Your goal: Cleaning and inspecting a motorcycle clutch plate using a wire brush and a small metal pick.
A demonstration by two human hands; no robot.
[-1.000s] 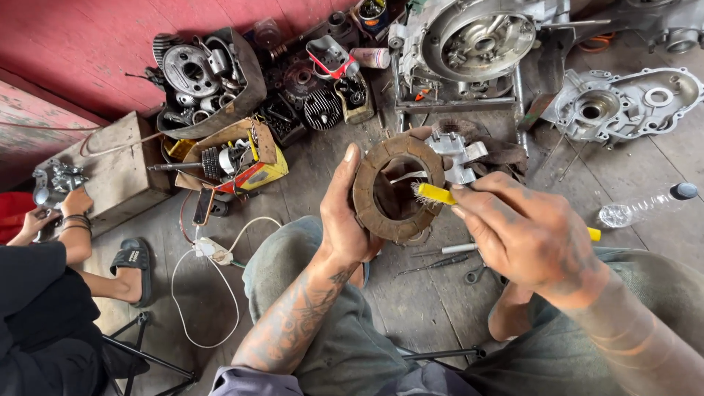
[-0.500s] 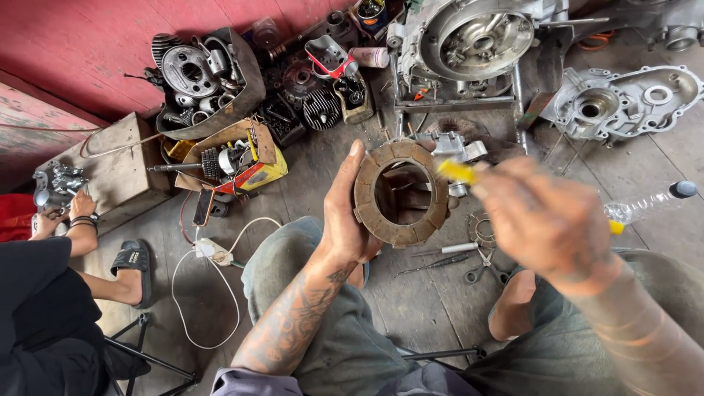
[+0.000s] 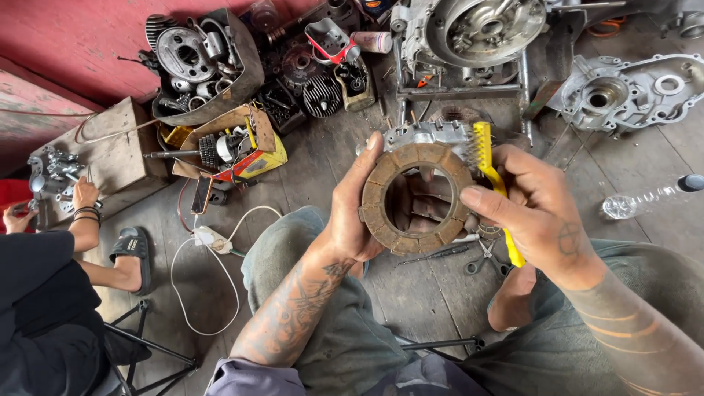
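Centrally, ring (image 3: 381,192): flat, brown, rough segmented facing, wide open middle, held upright above the lap. Left hand (image 3: 350,220) closed around its left rim. Right hand (image 3: 539,213) gripping a yellow plastic brush (image 3: 490,170), bristles just beside the ring's upper right edge. Grey plank floor (image 3: 323,158) behind, crowded with metal engine parts (image 3: 480,29).

A yellow-and-red cardboard box (image 3: 253,163) lies on the floor at upper left, flaps open, metal parts inside. Just beside its lower left corner lies a phone (image 3: 201,194) — dark screen, face up. A small cylindrical container (image 3: 371,42) with a pale pink label lies on its side near the top centre. At the right edge — a clear plastic bottle (image 3: 645,200), dark cap, lying flat.
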